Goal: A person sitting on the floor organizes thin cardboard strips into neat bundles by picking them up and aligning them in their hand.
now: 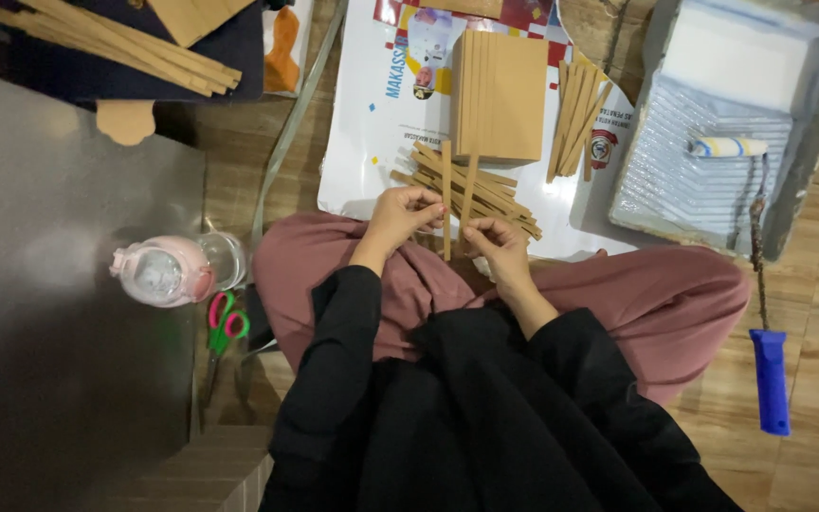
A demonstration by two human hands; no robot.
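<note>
two thin cardboard strips are in play here: the left hand [400, 216] pinches one strip [446, 194] near its lower half, fingers closed on it, and the right hand [497, 239] pinches the bottom of the other strip [469, 190], which leans a bit to the right. both strips stand nearly upright over the lap, close together, almost touching at the low end.

just behind them is a loose pile of strips [485, 194] on a white printed sheet [362, 142], and behind that a stack of cardboard panels [500, 95] standing on edge. another small bunch of strips [575, 118] leans just right of the stack. open room is tight: pink-clad knees spread on both sides, pile straight ahead.

right of the sheet sits a paint tray [808, 123], its top corner cut off by the frame, with a roller [730, 147] resting in it and the blue handle [771, 379] out on the wood floor.

to the left there's a pink bottle [165, 272] and a clear lid or cup beside it, hard to tell which. scissors [223, 327] with pink and green handles lie below that, blades mostly lost in shadow. more strips [116, 43] lie on a dark board top left, partly cut off. a grey metal surface [49, 284] fills the left edge.
</note>
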